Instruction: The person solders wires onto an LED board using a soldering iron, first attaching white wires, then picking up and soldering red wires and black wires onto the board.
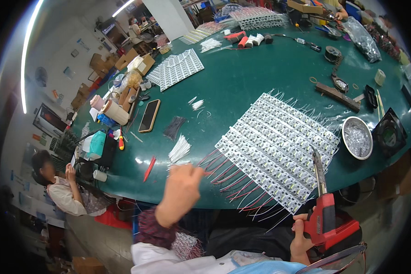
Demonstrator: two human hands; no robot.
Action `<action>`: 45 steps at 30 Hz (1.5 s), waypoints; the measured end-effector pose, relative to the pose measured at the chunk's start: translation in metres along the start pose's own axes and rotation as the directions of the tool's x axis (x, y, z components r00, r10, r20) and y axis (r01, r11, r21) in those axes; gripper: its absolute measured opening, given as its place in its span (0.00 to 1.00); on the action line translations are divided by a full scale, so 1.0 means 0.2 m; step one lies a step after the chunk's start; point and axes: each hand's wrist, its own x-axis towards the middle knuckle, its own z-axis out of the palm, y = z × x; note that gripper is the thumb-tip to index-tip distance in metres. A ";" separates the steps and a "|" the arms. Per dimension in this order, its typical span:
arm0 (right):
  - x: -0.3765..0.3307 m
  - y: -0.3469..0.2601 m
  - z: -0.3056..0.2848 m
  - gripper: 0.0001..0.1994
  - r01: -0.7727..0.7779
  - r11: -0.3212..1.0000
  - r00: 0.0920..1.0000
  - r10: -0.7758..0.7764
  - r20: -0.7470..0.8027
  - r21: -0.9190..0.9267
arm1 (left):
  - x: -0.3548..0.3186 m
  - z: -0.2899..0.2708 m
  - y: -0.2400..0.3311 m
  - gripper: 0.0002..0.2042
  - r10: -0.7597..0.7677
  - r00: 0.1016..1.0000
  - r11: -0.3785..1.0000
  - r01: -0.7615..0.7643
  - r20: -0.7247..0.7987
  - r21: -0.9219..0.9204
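Observation:
A panel of white circuit boards [278, 146], set in rows with small components, lies at the front of the green table. Red, black and white wires [249, 187] fan out from its left and near edges. My right hand [301, 237] grips a red and black soldering gun [325, 219], its metal tip over the panel's right part. Left of the panel, my left hand [182, 189] is closed, fingertips pinched beside the red wire ends; what they hold is too small to make out. A bundle of white wires [180, 148] lies just beyond that hand.
A white bowl of clear scraps [357, 137] and a black fan [390, 130] stand right of the panel. Leftward lie red tubes [150, 168], dark strands [174, 128], a phone [150, 116] and a screwdriver [121, 139]. Another panel [180, 68] lies farther back. A person [68, 192] sits at left.

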 end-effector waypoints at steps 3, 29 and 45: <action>0.03 0.03 0.02 0.26 -0.045 0.999 0.998 0.044 0.051 0.030 | -0.01 -0.02 -0.25 0.03 0.075 0.992 0.919 -0.108 0.102 0.378; -0.04 0.01 -0.07 0.32 -0.024 0.978 0.967 -0.031 0.253 0.210 | -0.01 0.15 0.00 0.03 -0.190 0.981 0.790 0.175 0.036 -0.588; -0.18 -0.11 -0.47 0.35 -0.191 0.980 0.870 0.141 0.472 0.059 | -0.08 0.41 0.63 0.07 -0.112 0.989 0.698 0.006 -0.100 -0.716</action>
